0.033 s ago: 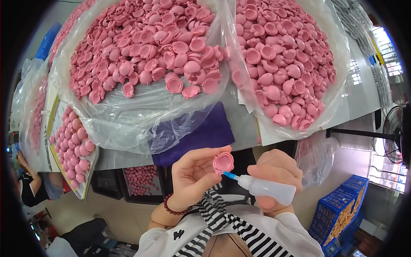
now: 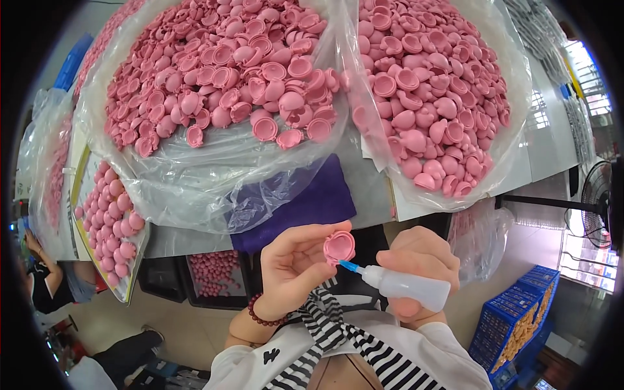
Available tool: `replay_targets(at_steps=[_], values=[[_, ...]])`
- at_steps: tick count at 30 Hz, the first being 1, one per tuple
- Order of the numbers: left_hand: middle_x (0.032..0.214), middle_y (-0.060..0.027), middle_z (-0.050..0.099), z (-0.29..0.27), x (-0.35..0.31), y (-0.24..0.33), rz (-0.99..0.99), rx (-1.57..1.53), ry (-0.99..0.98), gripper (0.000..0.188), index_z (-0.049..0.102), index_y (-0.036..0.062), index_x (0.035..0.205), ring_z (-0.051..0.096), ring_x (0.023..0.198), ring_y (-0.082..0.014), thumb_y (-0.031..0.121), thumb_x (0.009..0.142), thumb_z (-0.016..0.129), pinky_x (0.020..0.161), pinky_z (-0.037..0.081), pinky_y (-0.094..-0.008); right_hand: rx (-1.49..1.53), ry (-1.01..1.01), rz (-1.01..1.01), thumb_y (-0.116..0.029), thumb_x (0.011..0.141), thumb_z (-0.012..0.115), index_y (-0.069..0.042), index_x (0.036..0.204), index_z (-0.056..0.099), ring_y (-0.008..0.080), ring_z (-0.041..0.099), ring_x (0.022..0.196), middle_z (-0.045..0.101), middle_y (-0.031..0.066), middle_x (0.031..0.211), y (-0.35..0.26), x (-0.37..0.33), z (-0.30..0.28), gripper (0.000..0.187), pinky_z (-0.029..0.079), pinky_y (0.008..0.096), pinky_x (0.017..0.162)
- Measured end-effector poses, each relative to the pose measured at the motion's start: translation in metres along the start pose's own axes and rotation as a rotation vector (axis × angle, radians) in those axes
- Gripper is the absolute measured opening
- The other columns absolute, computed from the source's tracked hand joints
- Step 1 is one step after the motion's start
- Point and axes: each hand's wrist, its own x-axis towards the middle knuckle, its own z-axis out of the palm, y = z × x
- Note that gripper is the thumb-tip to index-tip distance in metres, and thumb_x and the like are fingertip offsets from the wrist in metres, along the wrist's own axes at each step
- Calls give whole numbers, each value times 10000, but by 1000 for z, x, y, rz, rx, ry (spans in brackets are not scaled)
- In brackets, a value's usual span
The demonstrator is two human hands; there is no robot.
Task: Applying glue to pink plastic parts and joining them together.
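Between thumb and fingers, my left hand (image 2: 289, 263) grips a small pink plastic half-shell (image 2: 339, 246), its hollow side facing up toward me. My right hand (image 2: 422, 257) is wrapped round a translucent white squeeze bottle (image 2: 413, 288) tilted to the left. The bottle's blue nozzle (image 2: 350, 266) meets the lower rim of the half-shell, close to my left thumb. Whether liquid is coming out is too small to see. Beyond my hands, a purple cloth (image 2: 299, 208) lies on the grey table (image 2: 182, 242), partly under a clear plastic bag (image 2: 195, 198).
Loose pink half-shells (image 2: 221, 78) heap up in the left bag; another heap (image 2: 435, 97) fills the right one. At left, a tray (image 2: 127, 292) bears pink balls (image 2: 112, 224). Below the table edge sits a black bin (image 2: 214, 276) of pink pieces. Blue crates (image 2: 513, 318) stand lower right.
My hands, the half-shell and the bottle keep practically the same place. At the lower left, another person's dark-trousered leg has shifted.
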Motion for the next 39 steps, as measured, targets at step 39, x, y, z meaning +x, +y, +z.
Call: replay_targets(at_steps=[39], values=[[1179,-195,517,-13,-3,-11,32,-205,-45,413,412,61,1199,562,930,-269,71,827,591,761,500,-397,-503,781,80,-140,849,526,93,1142,441,244,515,1019,547,179,1098,61,-11,-102,384,400,294,886]])
